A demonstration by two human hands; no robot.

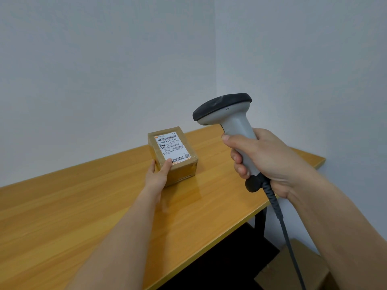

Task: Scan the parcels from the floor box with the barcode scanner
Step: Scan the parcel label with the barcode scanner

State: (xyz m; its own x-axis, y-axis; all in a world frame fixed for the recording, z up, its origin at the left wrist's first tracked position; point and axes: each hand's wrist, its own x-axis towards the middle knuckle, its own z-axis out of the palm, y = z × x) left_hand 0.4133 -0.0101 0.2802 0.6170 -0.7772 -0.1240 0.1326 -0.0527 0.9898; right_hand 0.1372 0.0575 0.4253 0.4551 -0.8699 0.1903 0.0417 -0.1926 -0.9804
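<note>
Head view: wooden tabletop [83, 216], honey-coloured, smooth with lengthwise grain, glossy enough to reflect; it runs from lower left to a far right corner against pale textured walls [104, 59]. Near edge is straight, with a black frame leg [260, 221] under it. Most of the top is bare on both sides of the parcel. Cardboard floor box [297, 268] sits below and right of the table edge, partly hidden by the right forearm; contents cannot be seen.

Parcel [173, 155]: small rectangular carton, brown, wrapped in shiny clear tape, flat on the tabletop toward the far edge. White shipping label [173, 148] with barcodes faces up.

Barcode scanner [230, 122]: grey plastic pistol handle, black rounded head, ribbed dark cable [280, 218] hanging from its base. It is held in the air to the right of the parcel, apart from it.

Right hand [263, 162] grips the handle, fingers wrapped round, index at the trigger.

Left hand [160, 174] holds the parcel's near corner, thumb on the label edge, fingers on its side.
</note>
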